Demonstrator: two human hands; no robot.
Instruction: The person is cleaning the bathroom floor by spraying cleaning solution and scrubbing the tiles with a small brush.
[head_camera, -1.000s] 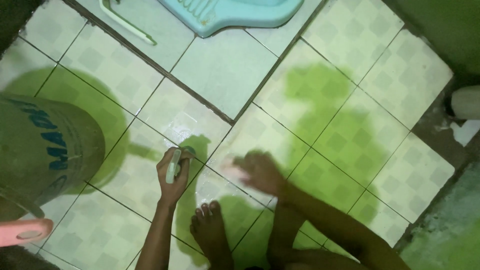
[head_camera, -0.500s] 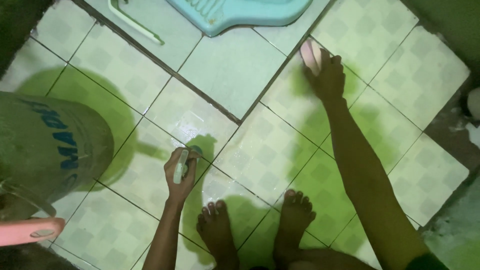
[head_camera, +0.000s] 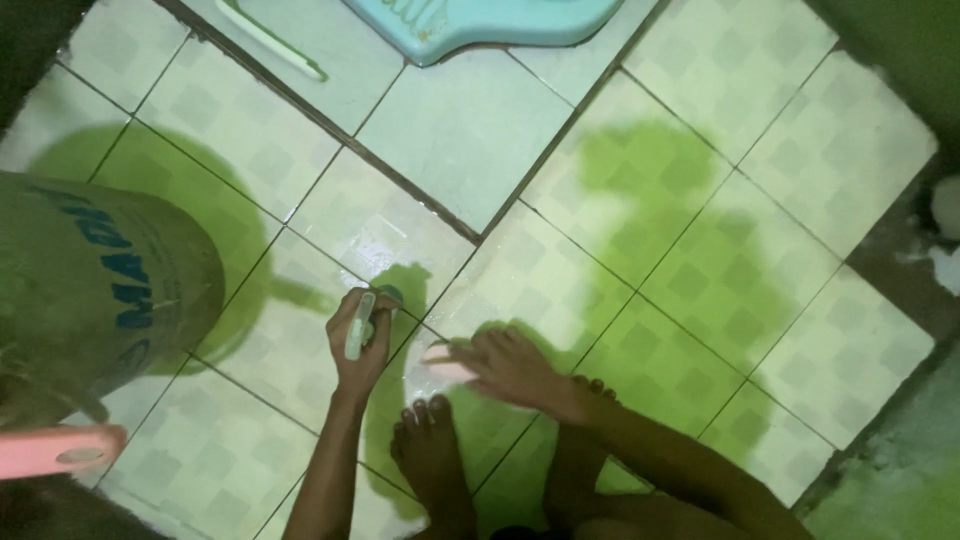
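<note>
My left hand (head_camera: 358, 342) grips a small pale spray bottle (head_camera: 359, 325), its tip held down against the wet tiled floor (head_camera: 700, 130). My right hand (head_camera: 510, 368) is pressed flat on a pinkish sponge or pad (head_camera: 446, 366) on the tiles just right of the bottle. The pad shows only at the fingertips; the rest is hidden under the hand. My two bare feet (head_camera: 428, 450) stand on the tiles close below both hands.
A large green bucket (head_camera: 90, 290) with a pink handle piece (head_camera: 55, 448) stands at the left. A light blue squat pan (head_camera: 480, 22) lies at the top, beside a pale brush handle (head_camera: 270, 42). Dark wall and rough edge run along the right.
My right hand swept the pad from the far tiles at upper right back down to beside my left hand. The left hand and bottle stayed put.
</note>
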